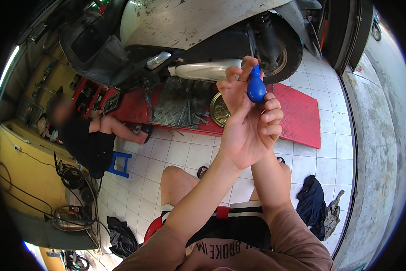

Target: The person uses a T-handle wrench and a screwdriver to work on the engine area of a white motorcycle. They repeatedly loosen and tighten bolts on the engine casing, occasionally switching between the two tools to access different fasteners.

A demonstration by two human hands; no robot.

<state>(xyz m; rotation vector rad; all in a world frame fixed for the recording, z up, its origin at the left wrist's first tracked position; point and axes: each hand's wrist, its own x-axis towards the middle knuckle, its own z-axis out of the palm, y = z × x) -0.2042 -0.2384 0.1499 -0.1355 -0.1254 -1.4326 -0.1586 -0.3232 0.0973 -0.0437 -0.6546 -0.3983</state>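
A glossy blue bulb-shaped thing with a narrower neck is held up in front of me; I cannot tell its exact kind. My left hand, palm toward me, has its thumb and curled fingertips at the rounded lower end. My right hand reaches up from behind the left wrist, forearms crossed. Its bent fingers are at the blue neck, partly hidden behind the left hand. Just beyond the hands is the silver exhaust muffler of a scooter, near its rear wheel.
The scooter stands over a red lift platform with wrenches and a round gold-coloured tray on it. Another person sits at the left near a blue stool. Dark cloths lie on the tiles at right, a black bag at left.
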